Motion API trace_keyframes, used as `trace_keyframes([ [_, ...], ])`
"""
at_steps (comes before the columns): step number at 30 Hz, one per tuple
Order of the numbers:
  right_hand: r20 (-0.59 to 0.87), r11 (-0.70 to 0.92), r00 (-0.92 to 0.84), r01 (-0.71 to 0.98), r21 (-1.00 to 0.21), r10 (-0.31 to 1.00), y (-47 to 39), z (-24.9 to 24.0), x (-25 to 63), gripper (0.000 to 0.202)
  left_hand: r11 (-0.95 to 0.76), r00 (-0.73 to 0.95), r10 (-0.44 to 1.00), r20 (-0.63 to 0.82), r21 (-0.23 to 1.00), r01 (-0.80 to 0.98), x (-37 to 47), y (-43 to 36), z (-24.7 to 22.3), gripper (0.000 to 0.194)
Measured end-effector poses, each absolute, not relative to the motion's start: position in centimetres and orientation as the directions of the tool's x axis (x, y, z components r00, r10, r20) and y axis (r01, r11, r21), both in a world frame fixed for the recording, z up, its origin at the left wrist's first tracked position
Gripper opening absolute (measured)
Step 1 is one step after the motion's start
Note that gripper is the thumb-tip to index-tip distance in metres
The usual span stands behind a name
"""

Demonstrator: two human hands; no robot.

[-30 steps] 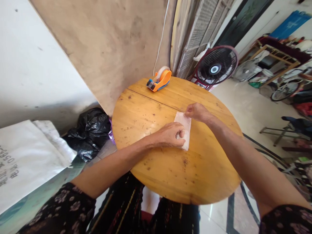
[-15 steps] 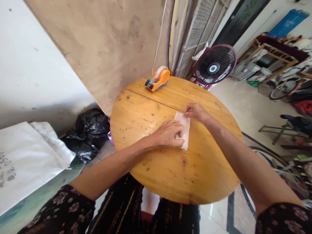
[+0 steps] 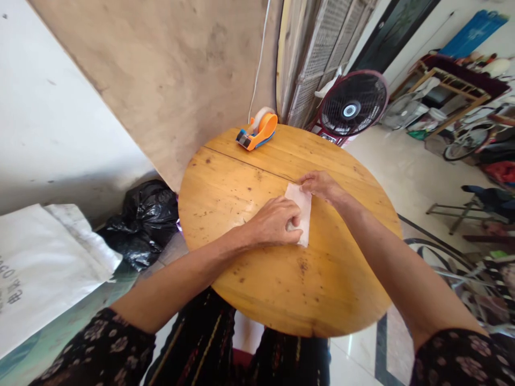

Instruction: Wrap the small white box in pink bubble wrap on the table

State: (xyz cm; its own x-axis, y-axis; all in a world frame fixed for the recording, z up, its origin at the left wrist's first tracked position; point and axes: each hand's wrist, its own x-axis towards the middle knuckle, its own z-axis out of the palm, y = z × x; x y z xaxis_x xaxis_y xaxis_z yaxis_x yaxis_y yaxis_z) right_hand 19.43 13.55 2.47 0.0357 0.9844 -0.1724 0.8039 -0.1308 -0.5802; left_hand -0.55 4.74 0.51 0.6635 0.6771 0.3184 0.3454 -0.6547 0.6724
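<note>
A thin, pinkish-white rectangular folded sheet [image 3: 304,213] lies flat on the round wooden table [image 3: 241,279]; I cannot make out whether it is tissue or soft wrap. My left hand [image 3: 276,221] rests over its left side, fingers curled and thumb near the lower end, holding it against the tabletop. At the far end, my right hand [image 3: 319,185] pinches the upper right corner between thumb and fingers. Part of the sheet is hidden under the left hand.
An orange tape dispenser [image 3: 259,130] with a roll of clear tape stands at the table's far edge. Behind the table on the right is a fan [image 3: 350,104]. Black plastic bags [image 3: 145,220] and a white sack [image 3: 52,268] lie to the left, beside a wooden board [image 3: 161,69].
The view has shifted slightly. My right fingers have moved a little along the sheet's top edge; my left hand keeps its place on the sheet.
</note>
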Motion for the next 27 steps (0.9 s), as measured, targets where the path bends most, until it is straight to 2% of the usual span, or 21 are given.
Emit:
trace_keyframes([
  [7, -0.144, -0.085, 0.015, 0.863, -0.498, 0.989, 13.3, 2.3, 18.8, 0.017, -0.704, 0.669, 0.643, 0.372, 0.631, 0.326, -0.7, 4.6, 0.9, 0.009],
  [14, -0.119, -0.115, 0.063, 0.854, -0.507, 0.991, 13.4, 1.8, 18.7, 0.019, -0.729, 0.662, 0.630, 0.405, 0.603, 0.324, -0.7, 4.4, 0.8, 0.007],
  [24, -0.082, -0.103, 0.070, 0.843, -0.529, 0.994, 13.6, 1.0, 19.2, 0.020, -0.713, 0.665, 0.654, 0.362, 0.588, 0.382, -0.7, 4.3, 1.1, 0.006],
  [27, -0.078, -0.093, 0.062, 0.845, -0.527, 0.995, 13.7, 1.0, 19.2, 0.018, -0.723, 0.676, 0.655, 0.337, 0.538, 0.433, -0.7, 4.1, 1.4, 0.015],
])
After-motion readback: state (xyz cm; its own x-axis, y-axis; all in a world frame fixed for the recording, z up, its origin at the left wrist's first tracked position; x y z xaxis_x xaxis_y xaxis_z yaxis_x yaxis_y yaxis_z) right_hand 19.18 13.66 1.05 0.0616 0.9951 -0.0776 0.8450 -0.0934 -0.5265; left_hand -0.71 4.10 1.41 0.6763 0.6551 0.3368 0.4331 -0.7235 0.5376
